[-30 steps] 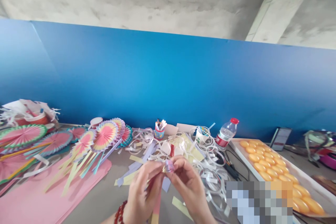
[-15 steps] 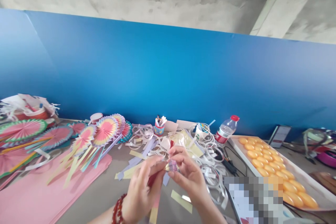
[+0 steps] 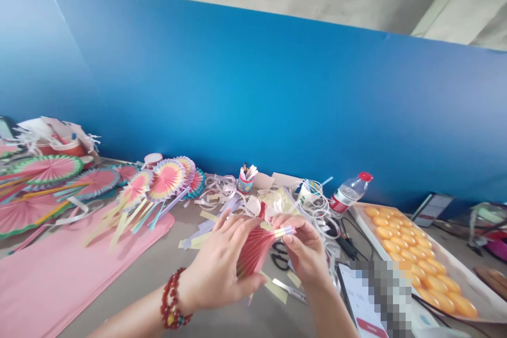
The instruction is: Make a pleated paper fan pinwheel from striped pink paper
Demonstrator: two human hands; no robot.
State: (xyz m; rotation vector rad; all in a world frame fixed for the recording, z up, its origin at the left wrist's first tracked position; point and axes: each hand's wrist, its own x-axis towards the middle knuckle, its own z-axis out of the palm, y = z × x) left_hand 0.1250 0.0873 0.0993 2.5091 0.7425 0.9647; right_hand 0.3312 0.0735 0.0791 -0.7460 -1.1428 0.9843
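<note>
Since the earlier look the tiny folded wad has opened out: the pink pleated paper [image 3: 253, 251] now fans between both hands, just above the desk [image 3: 150, 285] and in front of the finished fans [image 3: 166, 179]. The left hand [image 3: 219, 269] curls round the pleats' narrow end; the right hand [image 3: 309, 253] pinches the striped outer edge. It looks like the spreading stage, though the far pleats are hidden from me. Spreading further would, I reckon, call for an even pull and a firm hold at the narrow end

Pleated paper fan [image 3: 253, 251] pink, pastel edge; wall panel [image 3: 253, 105] blue; bracelet [image 3: 171, 299] red.
</note>
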